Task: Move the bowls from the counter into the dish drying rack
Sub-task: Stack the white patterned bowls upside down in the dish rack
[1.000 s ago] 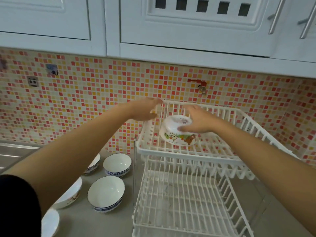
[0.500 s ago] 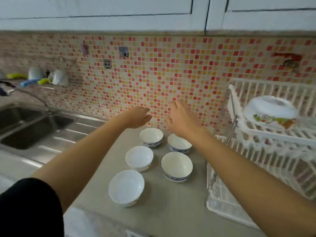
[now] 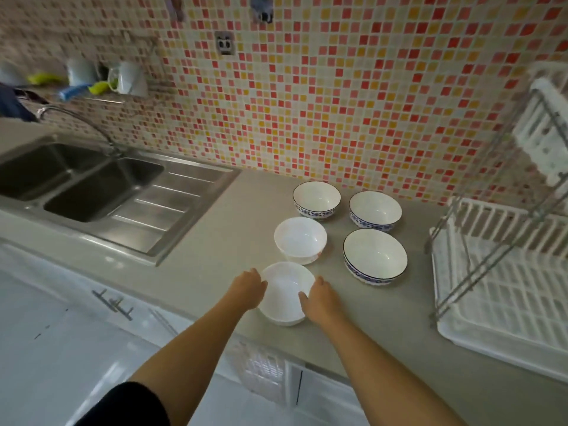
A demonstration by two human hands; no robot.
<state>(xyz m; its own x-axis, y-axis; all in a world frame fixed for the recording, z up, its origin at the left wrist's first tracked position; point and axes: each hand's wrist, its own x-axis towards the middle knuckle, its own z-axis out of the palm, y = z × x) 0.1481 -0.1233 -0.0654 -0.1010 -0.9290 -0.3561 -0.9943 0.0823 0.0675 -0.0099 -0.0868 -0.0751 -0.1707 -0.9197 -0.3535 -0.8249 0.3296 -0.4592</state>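
Several bowls stand upright on the grey counter. The nearest white bowl sits by the front edge, with my left hand on its left rim and my right hand on its right rim. Behind it is a second white bowl. Three blue-patterned bowls stand further back and right. The white two-tier dish drying rack is at the right; its lower tier shows bare, its upper tier is mostly out of frame.
A steel double sink with a tap lies to the left. Mugs and small items sit on a wall shelf above it. The mosaic tile wall backs the counter. Cabinet handles show below the counter edge.
My hands left the decorated bowl upside down on the rack's upper tier, swung left over the counter, and now close around the nearest white bowl. The view has turned left and down.
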